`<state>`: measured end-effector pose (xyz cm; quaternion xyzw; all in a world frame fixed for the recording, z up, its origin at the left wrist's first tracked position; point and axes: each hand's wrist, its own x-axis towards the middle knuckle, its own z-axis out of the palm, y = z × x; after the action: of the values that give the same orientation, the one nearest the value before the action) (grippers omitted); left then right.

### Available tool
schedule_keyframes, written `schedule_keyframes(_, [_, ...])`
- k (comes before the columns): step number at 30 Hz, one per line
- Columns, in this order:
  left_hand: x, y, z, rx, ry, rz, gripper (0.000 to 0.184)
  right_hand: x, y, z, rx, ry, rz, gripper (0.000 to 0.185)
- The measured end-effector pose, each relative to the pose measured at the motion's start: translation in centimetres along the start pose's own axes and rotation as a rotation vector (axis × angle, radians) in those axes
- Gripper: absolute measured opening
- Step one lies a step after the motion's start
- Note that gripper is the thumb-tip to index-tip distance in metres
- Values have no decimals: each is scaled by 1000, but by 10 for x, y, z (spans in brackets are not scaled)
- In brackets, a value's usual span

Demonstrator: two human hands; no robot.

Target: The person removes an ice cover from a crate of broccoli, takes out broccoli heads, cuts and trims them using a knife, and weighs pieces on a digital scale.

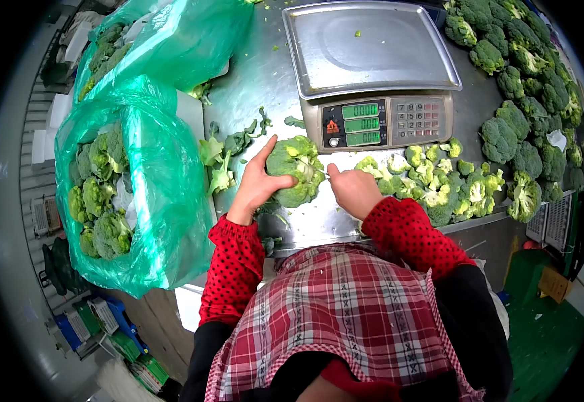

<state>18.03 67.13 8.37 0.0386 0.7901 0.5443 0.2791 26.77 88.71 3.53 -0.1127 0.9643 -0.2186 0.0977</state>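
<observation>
My left hand (pixel 257 183) is closed round a broccoli head (pixel 296 175), stem side turned up, with the thumb across its near side. Just right of it my right hand (pixel 357 192) is curled shut, its index finger and thumb towards the broccoli but apart from it. Whatever is inside that fist, if anything, is hidden. Cut broccoli florets (pixel 432 181) lie in a heap to the right of my right hand. Trimmed stalks and leaves (pixel 222 175) lie on the metal table (pixel 245 87) left of my left hand.
A weighing scale (pixel 372 53) with a steel pan stands just beyond my hands. Boxes lined with green plastic bags (pixel 165 194) hold broccoli heads at the left. Whole broccoli heads (pixel 530 100) are piled along the right. The table's front edge runs close to my apron (pixel 345 301).
</observation>
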Motion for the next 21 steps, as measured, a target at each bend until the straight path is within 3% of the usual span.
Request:
schedule_keyframes(2, [0, -21, -13, -49, -5, 4, 96, -10, 4, 7, 340, 45, -27, 14])
schedule_keyframes(3, [0, -23, -15, -109, -8, 13, 97, -13, 9, 6, 631, -43, 25, 20])
schedule_keyframes(5, [-8, -24, -12, -146, -16, 21, 98, -22, 8, -14, 957, -366, 323, 23])
schedule_keyframes(8, [-15, -31, -7, -45, -33, 132, 93, -32, -3, -27, 1139, -280, 469, 23])
schedule_keyframes(9, [-16, -28, -4, -47, -32, 130, 93, -33, -5, -6, 866, 154, 181, 20])
schedule_keyframes(11, [-18, -20, 4, 16, 66, 19, 87, -33, -4, -1, 605, 246, 92, 18])
schedule_keyframes(13, [-13, -32, 7, 136, 118, 7, 78, -36, -6, 2, 474, 264, 41, 18])
schedule_keyframes(16, [-10, -42, 5, -277, 156, -114, 67, -46, -4, 11, 274, 204, -12, 17])
schedule_keyframes(21, [-15, -35, 15, -80, 194, -49, 67, -47, -17, 10, 125, 129, -11, 16])
